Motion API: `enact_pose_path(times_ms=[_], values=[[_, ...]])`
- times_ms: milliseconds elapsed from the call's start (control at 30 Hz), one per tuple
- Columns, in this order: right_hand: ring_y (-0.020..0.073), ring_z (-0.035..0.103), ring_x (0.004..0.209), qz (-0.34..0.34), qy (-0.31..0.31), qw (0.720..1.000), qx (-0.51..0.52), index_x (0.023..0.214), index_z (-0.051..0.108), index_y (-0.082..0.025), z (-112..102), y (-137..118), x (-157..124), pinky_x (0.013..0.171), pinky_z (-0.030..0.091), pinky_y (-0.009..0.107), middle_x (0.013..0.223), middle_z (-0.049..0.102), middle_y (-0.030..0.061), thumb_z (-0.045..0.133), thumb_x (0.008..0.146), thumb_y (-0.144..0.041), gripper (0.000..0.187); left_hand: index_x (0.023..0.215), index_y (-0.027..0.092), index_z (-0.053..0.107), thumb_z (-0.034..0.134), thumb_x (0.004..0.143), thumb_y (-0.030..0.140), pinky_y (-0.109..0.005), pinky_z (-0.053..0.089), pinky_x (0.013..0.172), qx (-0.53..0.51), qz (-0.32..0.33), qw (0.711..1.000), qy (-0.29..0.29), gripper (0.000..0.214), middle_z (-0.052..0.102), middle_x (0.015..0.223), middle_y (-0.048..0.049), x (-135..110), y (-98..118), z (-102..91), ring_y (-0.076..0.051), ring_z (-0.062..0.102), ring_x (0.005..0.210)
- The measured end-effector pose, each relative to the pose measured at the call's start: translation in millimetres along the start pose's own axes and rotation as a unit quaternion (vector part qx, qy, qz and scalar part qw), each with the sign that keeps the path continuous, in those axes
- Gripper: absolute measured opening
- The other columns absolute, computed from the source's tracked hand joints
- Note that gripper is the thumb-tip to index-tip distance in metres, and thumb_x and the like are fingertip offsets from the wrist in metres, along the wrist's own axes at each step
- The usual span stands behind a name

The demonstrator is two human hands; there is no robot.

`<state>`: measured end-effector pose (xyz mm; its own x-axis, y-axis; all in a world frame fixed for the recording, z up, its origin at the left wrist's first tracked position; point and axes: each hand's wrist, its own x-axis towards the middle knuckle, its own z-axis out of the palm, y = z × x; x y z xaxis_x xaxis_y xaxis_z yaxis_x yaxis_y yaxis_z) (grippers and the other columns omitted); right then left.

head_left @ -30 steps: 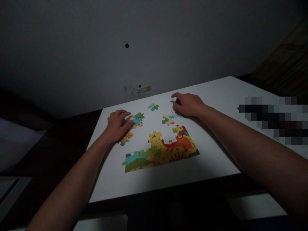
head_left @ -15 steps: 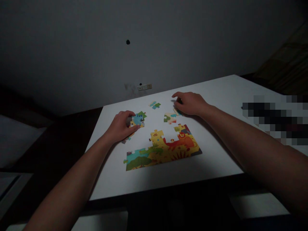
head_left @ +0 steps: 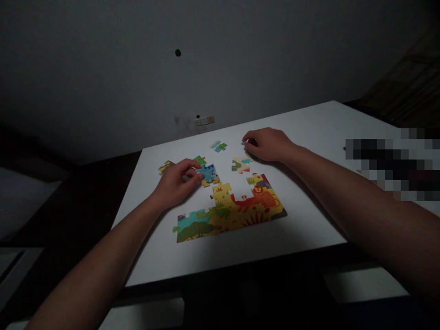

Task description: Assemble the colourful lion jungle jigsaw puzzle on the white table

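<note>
My left hand (head_left: 178, 183) pinches a blue puzzle piece (head_left: 209, 174) between thumb and fingers, just above the upper left of the joined jigsaw section (head_left: 237, 208). That section shows a lion, a crocodile and a tree on yellow and teal, with a notch in its top edge. My right hand (head_left: 270, 144) rests at the far side, fingers curled, thumb and index tips slightly apart. Under its palm a piece (head_left: 251, 158) is mostly hidden. Close by lies a cream, green and red piece (head_left: 240, 165).
On the white table (head_left: 309, 192), a blue and green piece (head_left: 218, 146) lies toward the back. A green piece (head_left: 200, 160) and a yellow, red and green piece (head_left: 165, 167) lie behind my left hand. A blurred-out dark patch (head_left: 385, 160) covers the right side. Behind stands a wall with sockets (head_left: 204, 121).
My left hand has drawn the blue piece rightward, nearer the joined section, uncovering a piece behind it. The right hand's fingers have come slightly closer together. The view has shifted a little.
</note>
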<state>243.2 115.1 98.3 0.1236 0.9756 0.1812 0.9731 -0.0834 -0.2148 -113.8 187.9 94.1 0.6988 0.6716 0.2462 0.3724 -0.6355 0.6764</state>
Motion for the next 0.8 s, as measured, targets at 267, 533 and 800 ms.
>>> enact_pose_path(times_ms=[267, 533, 800], values=[[0.0404, 0.079, 0.117, -0.003, -0.01, 1.0, 0.007, 0.136, 0.086, -0.026, -0.1, -1.1, 1.1, 0.095, 0.058, 0.052, 0.133, 0.087, 0.0149, 0.065, 0.102, -0.042, 0.044, 0.128, 0.02, 0.078, 0.078, 0.099, 0.035, -0.032, 0.058, 0.073, 0.021, 0.027, 0.999, -0.018, 0.033, 0.081, 0.093, -0.0042, -0.9, -1.2, -1.5, -0.017, 0.072, 0.078], [0.0421, 0.079, 0.117, -0.009, -0.012, 1.0, 0.013, 0.135, 0.087, -0.026, 2.0, -3.2, 1.1, 0.096, 0.059, 0.055, 0.133, 0.087, 0.0151, 0.064, 0.101, -0.044, 0.044, 0.127, 0.018, 0.078, 0.08, 0.097, 0.037, -0.033, 0.057, 0.075, -0.033, -0.035, 0.999, 0.01, 0.035, 0.08, 0.086, -0.003, 2.9, 9.1, 13.5, -0.017, 0.072, 0.077], [0.0403, 0.078, 0.118, -0.014, -0.021, 1.0, 0.012, 0.135, 0.087, -0.026, 1.9, -5.7, 1.0, 0.096, 0.059, 0.054, 0.135, 0.086, 0.0148, 0.064, 0.102, -0.043, 0.044, 0.146, 0.019, 0.074, 0.076, 0.102, 0.035, -0.034, 0.055, 0.078, 0.002, -0.041, 0.999, -0.003, 0.047, 0.082, 0.09, -0.0028, 5.0, 17.4, 27.6, -0.017, 0.072, 0.078]])
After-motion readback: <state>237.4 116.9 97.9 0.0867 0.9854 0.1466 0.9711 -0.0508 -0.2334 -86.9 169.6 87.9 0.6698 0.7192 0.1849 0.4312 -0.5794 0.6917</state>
